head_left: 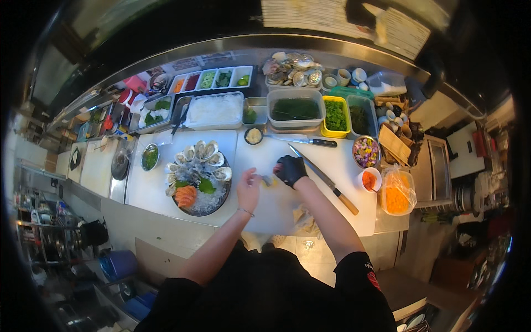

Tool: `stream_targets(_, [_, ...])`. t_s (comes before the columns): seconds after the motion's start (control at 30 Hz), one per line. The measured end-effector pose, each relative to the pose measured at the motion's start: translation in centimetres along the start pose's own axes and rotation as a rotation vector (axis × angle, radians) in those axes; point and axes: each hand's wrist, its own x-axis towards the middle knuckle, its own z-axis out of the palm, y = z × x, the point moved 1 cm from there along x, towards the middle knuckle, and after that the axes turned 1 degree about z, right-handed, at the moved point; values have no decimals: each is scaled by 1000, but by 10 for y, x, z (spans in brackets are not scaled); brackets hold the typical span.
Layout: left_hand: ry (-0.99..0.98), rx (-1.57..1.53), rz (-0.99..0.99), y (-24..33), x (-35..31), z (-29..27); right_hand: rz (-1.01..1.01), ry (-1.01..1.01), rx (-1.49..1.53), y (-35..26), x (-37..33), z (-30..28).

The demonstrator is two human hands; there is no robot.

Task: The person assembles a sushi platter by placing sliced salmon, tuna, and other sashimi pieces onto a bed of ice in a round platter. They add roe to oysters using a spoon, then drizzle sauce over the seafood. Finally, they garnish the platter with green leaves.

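My right hand (289,170), in a black glove, is curled closed over the white cutting board (337,152). A small greyish, yellow-tinged piece (269,181), too blurred to name, shows at its left side. Just left of that piece is my bare left hand (249,185), its fingers bent and smeared, a bracelet at the wrist. Left of it stands a round dish of crushed ice (218,193) with opened oysters (206,151) along its far rim, orange sliced fish (186,196) and a green leaf (206,186). A long knife with a wooden handle (345,201) lies slanting right of my gloved hand.
A dark-handled knife (310,141) lies across the board's far side by a small sauce bowl (253,136). Tubs of greens (335,115), white grains (214,110) and shells (293,70) line the back. A flower bowl (366,151) and an orange-filled container (396,192) stand right.
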Motion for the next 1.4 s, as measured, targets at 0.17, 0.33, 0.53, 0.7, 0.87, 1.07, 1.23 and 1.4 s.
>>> stream_targets(0.17, [17,-498,-44,26,-8,28,-68,388,368,-27,-36,-26])
stream_targets(0.33, [-198,-518,196,73,-23,6,-128,674,492,-121,-85,-32])
stream_targets(0.53, [-145,-469,238,83,-31,-59,-17,687,687,-186,-92,-15])
stream_targets(0.7, [-138,-642,105,74,-22,-109,18,623,728,-227,-75,6])
stream_targets(0.87, [-141,-630,110,53,-22,-166,80,478,784,-258,-67,43])
stream_targets(1.07, [-200,-497,43,12,-46,-215,214,354,846,-277,-80,101])
stream_targets(1.23, [-340,-557,-221,-22,-67,-238,368,229,853,-283,-105,138])
stream_targets(1.4, [-433,-465,-15,-26,-60,-261,267,303,1027,-287,-101,142])
